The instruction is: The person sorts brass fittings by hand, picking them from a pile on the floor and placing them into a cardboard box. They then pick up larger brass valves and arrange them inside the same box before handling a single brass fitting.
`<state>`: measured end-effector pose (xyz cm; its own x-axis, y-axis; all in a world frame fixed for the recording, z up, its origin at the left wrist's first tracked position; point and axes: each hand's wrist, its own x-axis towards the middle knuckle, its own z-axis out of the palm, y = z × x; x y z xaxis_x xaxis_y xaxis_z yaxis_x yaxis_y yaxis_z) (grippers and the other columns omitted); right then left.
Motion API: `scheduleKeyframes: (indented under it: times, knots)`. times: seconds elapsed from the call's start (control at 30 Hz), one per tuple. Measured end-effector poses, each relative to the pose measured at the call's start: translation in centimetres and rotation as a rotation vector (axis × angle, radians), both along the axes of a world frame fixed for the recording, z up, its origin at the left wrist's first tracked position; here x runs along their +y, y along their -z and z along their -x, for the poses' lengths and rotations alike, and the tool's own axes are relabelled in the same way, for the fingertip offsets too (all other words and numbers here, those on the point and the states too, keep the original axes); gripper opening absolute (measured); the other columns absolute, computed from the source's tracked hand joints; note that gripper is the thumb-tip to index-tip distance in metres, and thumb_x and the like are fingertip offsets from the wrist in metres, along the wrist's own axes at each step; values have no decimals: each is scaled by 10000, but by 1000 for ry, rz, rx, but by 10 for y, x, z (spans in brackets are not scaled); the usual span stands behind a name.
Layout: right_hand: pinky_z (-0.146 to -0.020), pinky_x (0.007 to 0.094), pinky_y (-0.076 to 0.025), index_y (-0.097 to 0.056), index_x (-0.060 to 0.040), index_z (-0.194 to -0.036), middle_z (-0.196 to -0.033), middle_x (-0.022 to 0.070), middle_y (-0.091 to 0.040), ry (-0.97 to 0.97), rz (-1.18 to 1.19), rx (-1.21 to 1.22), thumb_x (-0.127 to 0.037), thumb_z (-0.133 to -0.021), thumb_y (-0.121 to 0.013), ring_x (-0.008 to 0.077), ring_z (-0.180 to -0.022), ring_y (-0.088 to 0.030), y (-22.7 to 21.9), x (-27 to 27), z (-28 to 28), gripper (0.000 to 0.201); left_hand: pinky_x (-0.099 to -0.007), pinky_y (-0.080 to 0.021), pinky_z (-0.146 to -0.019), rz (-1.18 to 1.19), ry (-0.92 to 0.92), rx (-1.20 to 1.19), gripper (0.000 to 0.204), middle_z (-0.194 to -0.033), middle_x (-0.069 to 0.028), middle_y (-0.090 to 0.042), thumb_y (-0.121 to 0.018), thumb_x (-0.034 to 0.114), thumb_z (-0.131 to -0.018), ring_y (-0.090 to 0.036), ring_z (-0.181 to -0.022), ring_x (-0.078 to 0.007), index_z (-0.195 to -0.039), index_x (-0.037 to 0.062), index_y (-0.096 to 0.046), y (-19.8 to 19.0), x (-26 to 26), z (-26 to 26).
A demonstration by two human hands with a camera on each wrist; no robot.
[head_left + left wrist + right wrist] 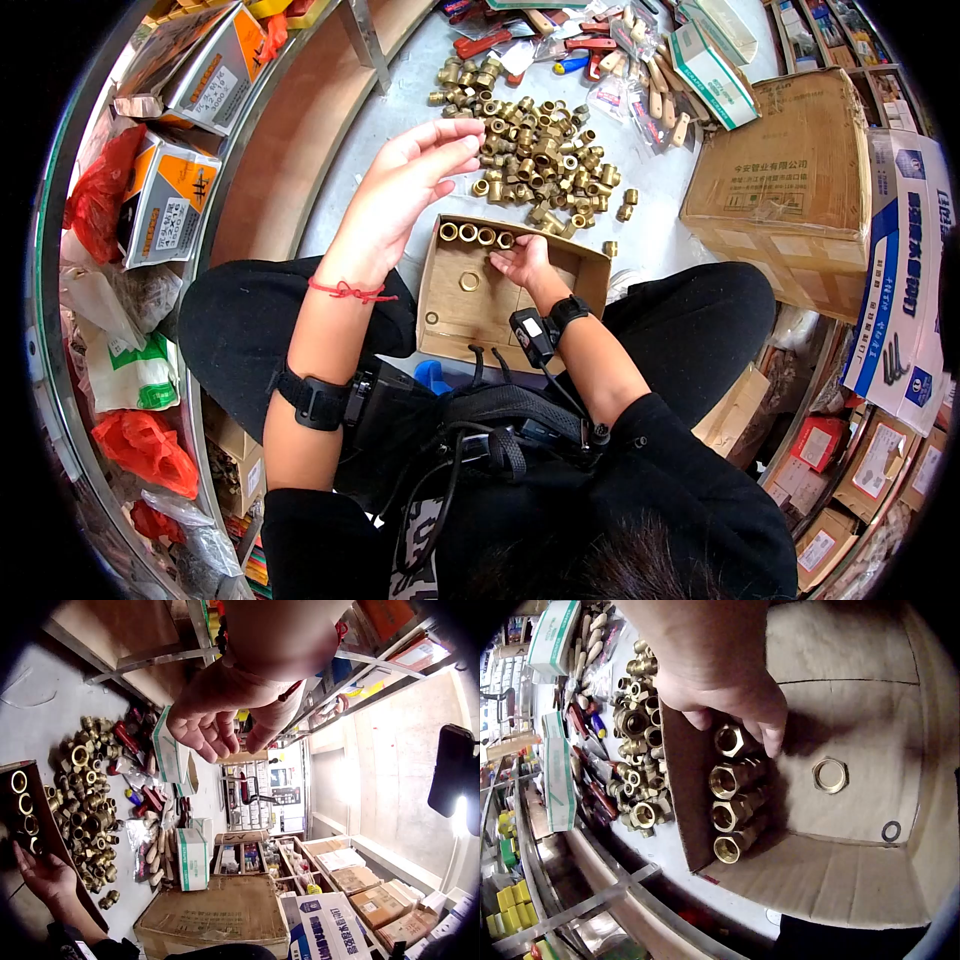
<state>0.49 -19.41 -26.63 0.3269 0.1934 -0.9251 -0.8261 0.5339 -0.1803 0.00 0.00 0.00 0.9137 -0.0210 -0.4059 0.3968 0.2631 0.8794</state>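
Note:
Inside an open cardboard box (455, 330), several brass pipe fittings (726, 814) stand in a row along the far wall. My right hand (525, 262) is in the box at the right end of that row. In the right wrist view its thumb and fingers straddle the end brass fitting (728, 740), pinching it by the sides. A loose brass hex nut (830, 775) and a small dark washer (890, 831) lie on the box floor. My left hand (410, 180) is raised over the box's far left corner, fingers loosely bent, with nothing visible in it.
Beyond the box is a heap of brass fittings (540, 150) on the grey floor. Wooden-handled tools (665, 90) and green-white boxes (712, 75) lie behind it. A large carton (775, 180) stands at the right, and metal shelving (290, 130) runs along the left.

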Motion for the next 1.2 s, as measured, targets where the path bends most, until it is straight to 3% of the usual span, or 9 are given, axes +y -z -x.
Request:
scheduleKeyframes:
  times: [0.27, 0.57, 0.67, 0.77, 0.83, 0.9, 1.03, 1.17, 1.2]
  knots:
    - [-972, 445, -260, -301, 44, -1208, -1311, 275, -205, -7, -22, 18, -206, -729, -379, 391, -1187, -270, 4, -3, 0, 546, -197, -347, -756, -6, 2, -8, 296, -1023, 5, -546, -547, 244, -814, -504, -916, -67, -1061, 82, -530, -1, -1, 0]
    - [-927, 425, -322, -280, 33, -1237, -1287, 222, -288, -84, 92, 64, -320, -798, -395, 342, -1136, -362, 8, -2, 3, 575, -198, -351, -753, -9, 2, -19, 300, -1025, 2, -550, -548, 241, -813, -508, -906, -65, -1065, 79, -528, -2, -1, 1]
    - [-904, 397, -348, -278, 37, -1245, -1252, 206, -350, -253, 220, 4, -312, -803, -404, 309, -1085, -409, 7, -4, 5, 577, -199, -355, -753, -13, -1, -10, 301, -1028, 1, -550, -546, 238, -814, -508, -907, -64, -1067, 76, -527, -4, -4, 0]
    - [-818, 376, -402, -417, 11, -1133, -1120, 159, -478, -482, 374, -144, -332, -776, -458, 277, -958, -491, 17, -17, 6, 497, -198, -357, -752, 13, 32, -67, 300, -1030, 1, -549, -544, 233, -816, -509, -906, -65, -1069, 73, -526, -15, -14, -8]
    - [-539, 301, -429, -578, -25, -875, -748, 51, -571, -800, 582, -334, -300, -742, -529, 163, -602, -521, 19, -33, 5, 310, -191, -363, -739, 49, 62, -116, 259, -974, 8, -569, -545, 237, -816, -515, -878, -59, -1022, 79, -549, -20, -24, -17]
    - [-487, 266, -408, -603, -16, -805, -677, 35, -562, -1077, 776, -549, -259, -737, -537, 135, -556, -500, 20, -52, 5, 261, -186, -366, -724, 71, 121, -155, 237, -930, 13, -580, -546, 247, -815, -519, -851, -53, -986, 84, -564, -23, -33, -30]
    - [-490, 248, -418, -624, -11, -726, -666, 58, -594, -1184, 799, -576, -230, -733, -537, 123, -556, -519, 26, -88, 14, 235, -168, -384, -668, 70, 187, -206, 261, -832, 0, -588, -530, 336, -825, -516, -781, -40, -880, 86, -579, -37, -54, -47]
    - [-488, 253, -413, -619, -18, -678, -604, 45, -576, -1235, 748, -624, -197, -722, -532, 119, -515, -500, -2, -109, 36, 203, -175, -406, -672, 144, 170, -352, 151, -876, 4, -578, -538, 219, -832, -527, -828, -47, -882, 80, -573, -33, -73, -57]
    - [-538, 274, -425, -617, -22, -661, -617, 75, -583, -1270, 753, -616, -201, -700, -530, 159, -559, -524, -4, -114, 39, 203, -180, -404, -675, 87, 157, -344, 90, -899, 14, -575, -526, 123, -826, -531, -856, -52, -895, 88, -573, -35, -77, -57]
